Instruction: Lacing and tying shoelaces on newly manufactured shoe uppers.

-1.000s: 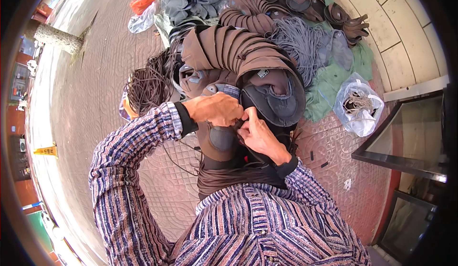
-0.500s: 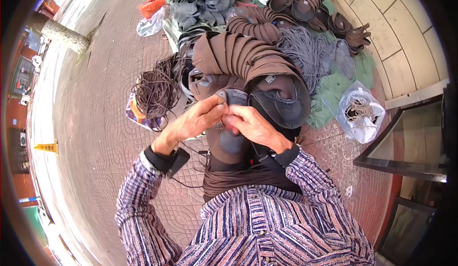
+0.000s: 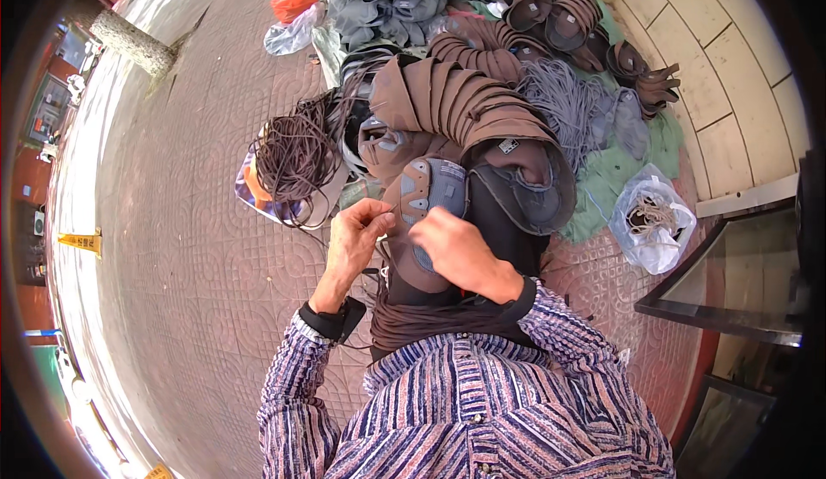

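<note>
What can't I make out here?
All in the head view:
Whether the right hand holds anything: it is blurred.
What the left hand pinches, if anything: too small.
Part of the brown and grey shoe upper: behind the right hand.
Far end of the grey pile: cut by the top edge.

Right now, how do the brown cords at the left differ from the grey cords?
The brown cords form a tangled, looping heap; the grey cords spread in straighter strands. The brown cords lie left of the big stack, the grey cords to its right. Both are piles of thin strands.
</note>
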{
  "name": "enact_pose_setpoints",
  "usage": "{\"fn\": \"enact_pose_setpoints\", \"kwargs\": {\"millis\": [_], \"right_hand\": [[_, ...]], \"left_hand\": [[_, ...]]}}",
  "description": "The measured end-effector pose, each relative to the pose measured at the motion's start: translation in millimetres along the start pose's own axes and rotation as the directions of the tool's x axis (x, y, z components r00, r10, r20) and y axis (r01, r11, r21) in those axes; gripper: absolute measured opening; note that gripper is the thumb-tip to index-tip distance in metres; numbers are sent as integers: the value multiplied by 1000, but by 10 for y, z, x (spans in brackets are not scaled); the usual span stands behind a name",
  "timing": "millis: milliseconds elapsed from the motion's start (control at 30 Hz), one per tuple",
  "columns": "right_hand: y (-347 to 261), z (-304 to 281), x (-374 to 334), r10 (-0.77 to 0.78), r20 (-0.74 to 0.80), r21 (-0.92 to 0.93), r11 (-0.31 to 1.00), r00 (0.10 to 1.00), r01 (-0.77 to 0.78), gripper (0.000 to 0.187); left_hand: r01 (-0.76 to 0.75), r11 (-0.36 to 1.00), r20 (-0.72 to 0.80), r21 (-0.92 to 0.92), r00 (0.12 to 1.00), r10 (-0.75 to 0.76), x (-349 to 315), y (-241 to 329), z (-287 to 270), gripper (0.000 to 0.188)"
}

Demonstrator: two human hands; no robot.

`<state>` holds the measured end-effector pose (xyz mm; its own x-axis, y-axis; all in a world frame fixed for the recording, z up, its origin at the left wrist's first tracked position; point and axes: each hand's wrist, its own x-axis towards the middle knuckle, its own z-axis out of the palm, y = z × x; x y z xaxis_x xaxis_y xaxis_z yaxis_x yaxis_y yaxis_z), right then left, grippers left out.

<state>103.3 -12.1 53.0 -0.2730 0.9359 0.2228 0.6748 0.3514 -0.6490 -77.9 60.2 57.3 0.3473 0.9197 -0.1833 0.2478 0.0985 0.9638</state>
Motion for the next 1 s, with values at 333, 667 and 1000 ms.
{"fn": "enact_pose_setpoints", "kwargs": {"millis": [333, 667, 1000], "right_hand": [[181, -223, 239, 470, 372, 626, 509, 800, -591, 22], [364, -272, 353, 248, 623, 534, 558, 742, -635, 24], [363, -389, 388, 191, 682, 472, 623, 706, -624, 27]], "left_hand": [[-214, 843, 164, 494, 975, 151, -152, 161, 123, 12], [-344, 656, 130, 672, 927, 353, -202, 62, 324, 8], [-450, 452, 211, 770, 849, 485, -214, -31, 422, 10]]}}
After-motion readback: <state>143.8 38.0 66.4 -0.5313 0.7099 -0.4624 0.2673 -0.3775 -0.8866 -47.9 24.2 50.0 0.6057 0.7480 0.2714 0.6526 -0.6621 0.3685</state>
